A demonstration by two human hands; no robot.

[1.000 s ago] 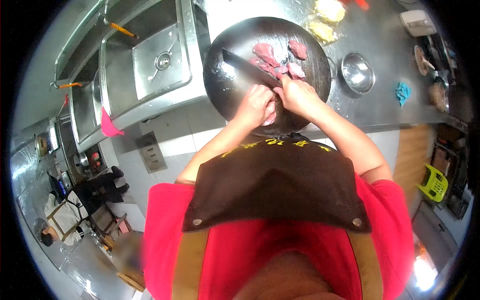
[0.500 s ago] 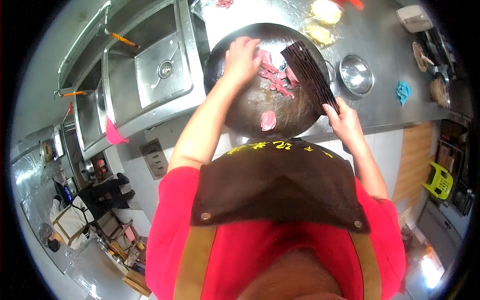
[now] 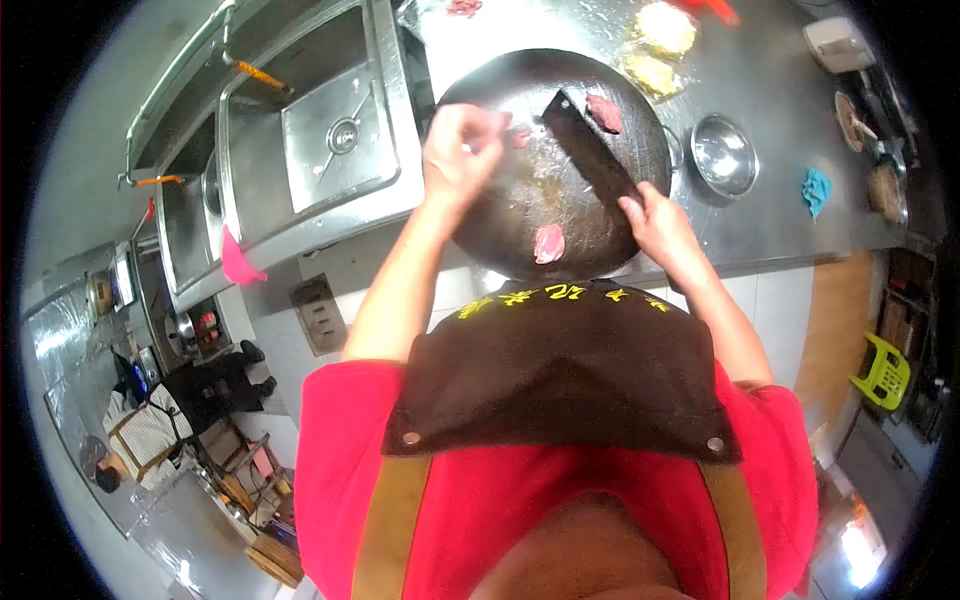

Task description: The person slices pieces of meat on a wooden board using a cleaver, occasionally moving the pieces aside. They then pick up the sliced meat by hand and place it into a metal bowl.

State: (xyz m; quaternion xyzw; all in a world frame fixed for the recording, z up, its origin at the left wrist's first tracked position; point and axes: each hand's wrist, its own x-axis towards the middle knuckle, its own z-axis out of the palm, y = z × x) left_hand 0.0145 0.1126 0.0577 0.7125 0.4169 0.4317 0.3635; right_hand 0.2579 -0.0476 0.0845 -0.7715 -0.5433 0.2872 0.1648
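Observation:
My right hand (image 3: 655, 222) grips the handle end of a dark cleaver (image 3: 592, 152), whose blade slants across a round dark board or pan (image 3: 510, 220). Over the left part of that round surface, my left hand (image 3: 462, 150) is closed and blurred; a bit of pink shows at its fingertips, too smeared to identify. Beyond the blade lies a piece of red meat (image 3: 603, 113). A paler piece of meat (image 3: 549, 243) rests near the front edge. One small scrap (image 3: 519, 138) sits between my left hand and the cleaver.
Steel sinks (image 3: 343, 135) are at the left. On the steel counter (image 3: 770, 130) stand a metal bowl (image 3: 724, 156), a blue cloth (image 3: 815, 191), bagged yellow food (image 3: 664, 30) and a white container (image 3: 838, 44). Another person (image 3: 150, 430) is at the far left.
The pile of meat strips beneath the blade is no longer visible there. The cleaver has shifted left and looks narrower, turned on edge. My left hand has moved left and closed.

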